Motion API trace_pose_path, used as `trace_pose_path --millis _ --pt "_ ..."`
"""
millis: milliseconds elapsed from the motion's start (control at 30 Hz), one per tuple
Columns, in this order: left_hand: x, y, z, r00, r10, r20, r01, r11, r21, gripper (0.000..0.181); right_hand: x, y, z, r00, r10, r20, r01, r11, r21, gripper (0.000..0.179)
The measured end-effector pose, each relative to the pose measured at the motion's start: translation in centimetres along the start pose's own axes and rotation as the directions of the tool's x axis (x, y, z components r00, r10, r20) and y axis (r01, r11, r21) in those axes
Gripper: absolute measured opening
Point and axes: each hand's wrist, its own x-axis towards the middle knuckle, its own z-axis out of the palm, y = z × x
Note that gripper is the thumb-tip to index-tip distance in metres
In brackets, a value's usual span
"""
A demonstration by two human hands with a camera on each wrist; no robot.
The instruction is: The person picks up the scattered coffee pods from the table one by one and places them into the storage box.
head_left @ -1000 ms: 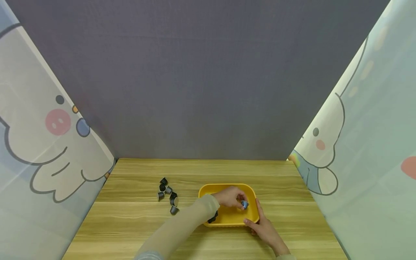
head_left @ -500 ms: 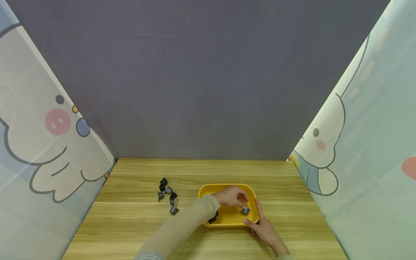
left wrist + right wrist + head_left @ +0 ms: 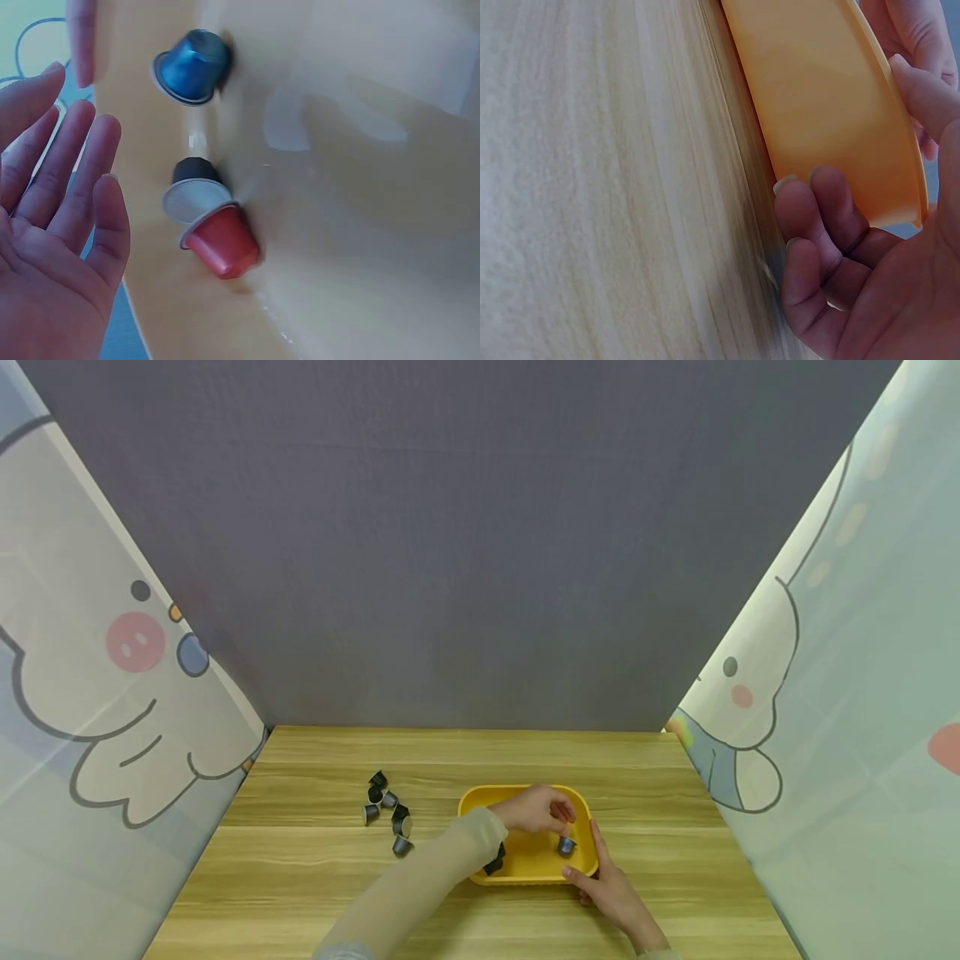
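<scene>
My left hand (image 3: pixel 536 810) hovers inside the yellow tray (image 3: pixel 525 881), its fingers relaxed and holding nothing. Just below its fingertips a blue coffee capsule (image 3: pixel 567 846) lies in the tray's right part. The left wrist view shows this blue capsule (image 3: pixel 196 66) apart from the hand, near the tray wall. A red capsule (image 3: pixel 223 241) and a black one (image 3: pixel 196 187) touch each other close by. My right hand (image 3: pixel 615 893) grips the tray's near right corner; in the right wrist view its thumb is at the rim and its curled fingers lie against the outer wall.
Several black and grey capsules (image 3: pixel 390 802) lie scattered on the wooden table (image 3: pixel 300 877) left of the tray. More dark capsules (image 3: pixel 493 865) sit in the tray's near left part, partly behind the left sleeve (image 3: pixel 427 881). A grey wall (image 3: pixel 480 568) stands behind the table.
A second ago my left fingers pinched the blue capsule. It was let go onto the tray floor, slightly nearer me, and the fingers have lifted off. The right hand has stayed put.
</scene>
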Motion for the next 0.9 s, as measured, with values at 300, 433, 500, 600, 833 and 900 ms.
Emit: trace_pose_path --millis 300,433,500,600,833,900 --pt "-0.3 0.9 -0.9 0.999 0.038 -0.022 -0.038 0.999 -0.027 0.019 0.0 0.3 0.0 1.000 -0.012 0.005 0.011 1.000 0.005 0.101" --pt "-0.7 1.6 -1.4 0.998 0.046 -0.036 -0.047 0.998 -0.047 0.020 -0.1 0.0 0.2 1.000 0.000 -0.012 0.000 1.000 0.009 0.100" --pt "-0.9 1.8 -1.6 0.997 0.055 -0.047 -0.057 0.997 -0.052 0.020 -0.1 0.1 0.2 1.000 0.002 -0.017 -0.001 1.000 0.011 0.100" --pt "-1.2 2.0 -1.9 0.995 0.067 -0.068 -0.071 0.995 -0.066 0.021 -0.1 0.0 0.1 1.000 0.003 -0.013 -0.003 1.000 0.012 0.100" --pt "-1.9 2.3 -2.5 0.989 0.072 -0.132 -0.086 0.991 -0.104 0.022 -0.1 0.0 0.1 1.000 0.006 -0.018 -0.006 1.000 0.014 0.101" --pt "-2.1 2.2 -2.7 0.987 0.072 -0.145 -0.087 0.990 -0.106 0.023 -0.1 0.0 0.2 1.000 0.011 -0.024 -0.011 1.000 0.009 0.101"
